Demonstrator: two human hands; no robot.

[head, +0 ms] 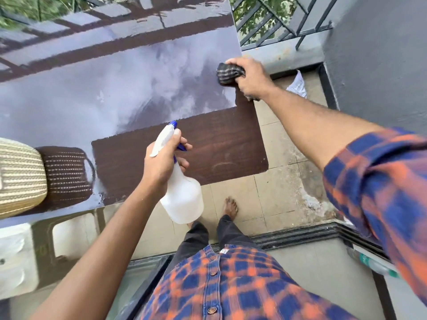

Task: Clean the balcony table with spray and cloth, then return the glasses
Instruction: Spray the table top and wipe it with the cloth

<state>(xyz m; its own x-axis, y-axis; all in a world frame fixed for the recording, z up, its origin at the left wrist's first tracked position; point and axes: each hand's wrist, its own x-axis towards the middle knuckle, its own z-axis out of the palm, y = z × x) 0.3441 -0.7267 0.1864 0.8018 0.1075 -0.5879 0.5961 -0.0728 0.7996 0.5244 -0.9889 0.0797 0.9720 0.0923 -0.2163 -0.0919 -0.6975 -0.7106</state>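
Note:
The dark brown, glossy balcony table (217, 144) fills the upper left and reflects the sky. My left hand (161, 162) grips a translucent white spray bottle (182, 199) with a blue nozzle, held over the table's near edge. My right hand (250, 77) presses a dark checked cloth (228, 73) onto the table's right edge, near the far corner. No glasses are in view.
A woven striped basket (20, 176) stands on the table at the left. A metal railing (284, 21) and grey ledge (286, 57) lie beyond the table. A white crumpled item (298, 85) lies on the tiled floor (277, 190). A white chair (16, 259) stands at lower left.

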